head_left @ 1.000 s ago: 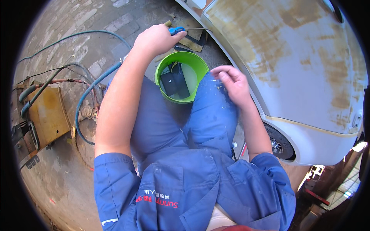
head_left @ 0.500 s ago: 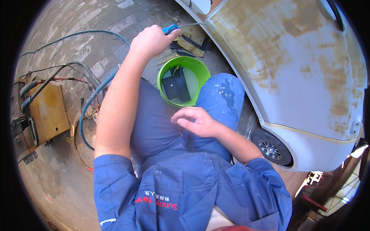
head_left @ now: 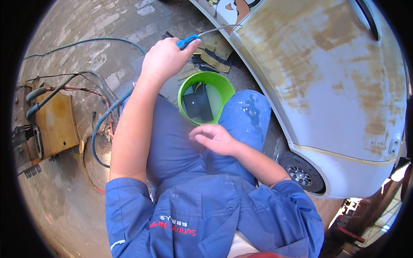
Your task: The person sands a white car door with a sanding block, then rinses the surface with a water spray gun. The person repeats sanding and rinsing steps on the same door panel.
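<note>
My left hand is closed around the blue handle of an air blow gun, whose thin, bent metal nozzle reaches right to the edge of the car panel. That panel is white with brownish, patchy sanded areas. Over my lap hovers my right hand, holding nothing, its fingers loosely bent and apart from the thumb. Between my knees stands a green bucket with cloudy water and dark flat pieces in it.
Several worn strips lie on the ground beyond the bucket. A blue hose curves along my left side, near a yellowish metal machine with thick cables. The car's wheel is close to my right elbow.
My left hand has drawn slightly back toward me with the blow gun, and more of the nozzle shows. The view has shifted a little; my right hand stays over my lap.
</note>
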### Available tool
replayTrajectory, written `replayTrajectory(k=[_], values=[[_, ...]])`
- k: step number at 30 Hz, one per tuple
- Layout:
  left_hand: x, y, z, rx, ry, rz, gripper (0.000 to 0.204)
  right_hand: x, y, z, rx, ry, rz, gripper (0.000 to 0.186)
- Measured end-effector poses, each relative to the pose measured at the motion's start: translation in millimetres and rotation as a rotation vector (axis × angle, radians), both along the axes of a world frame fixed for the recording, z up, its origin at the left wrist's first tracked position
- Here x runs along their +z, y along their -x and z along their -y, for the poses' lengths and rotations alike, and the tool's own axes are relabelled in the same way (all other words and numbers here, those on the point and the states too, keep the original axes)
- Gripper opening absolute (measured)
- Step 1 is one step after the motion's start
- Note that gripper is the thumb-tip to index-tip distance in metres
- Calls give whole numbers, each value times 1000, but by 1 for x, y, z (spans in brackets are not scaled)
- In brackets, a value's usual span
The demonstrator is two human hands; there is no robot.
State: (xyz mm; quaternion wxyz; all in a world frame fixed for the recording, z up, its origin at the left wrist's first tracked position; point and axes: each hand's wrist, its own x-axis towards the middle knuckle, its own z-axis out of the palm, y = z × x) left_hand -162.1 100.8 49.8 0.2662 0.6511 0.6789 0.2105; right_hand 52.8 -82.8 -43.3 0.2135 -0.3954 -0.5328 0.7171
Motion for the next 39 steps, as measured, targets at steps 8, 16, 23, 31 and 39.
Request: replayTrajectory(k=[8, 16, 23, 31, 39], values=[[22, 8, 16, 71, -143, 96, 64, -14, 1, -1, -10, 23, -35, 24], [58, 14, 35, 56, -237, 350, 51, -13, 4, -2, 17, -39, -42, 24], [91, -1, 50, 74, -455, 463, 59, -10, 5, 1, 19, -29, -39, 26], [131, -15, 40, 45, -543, 551, 54, -9, 2, 3, 75, -158, 79, 27], [160, -24, 25, 17, -636, 584, 58, -14, -5, 3, 79, -162, 77, 29]])
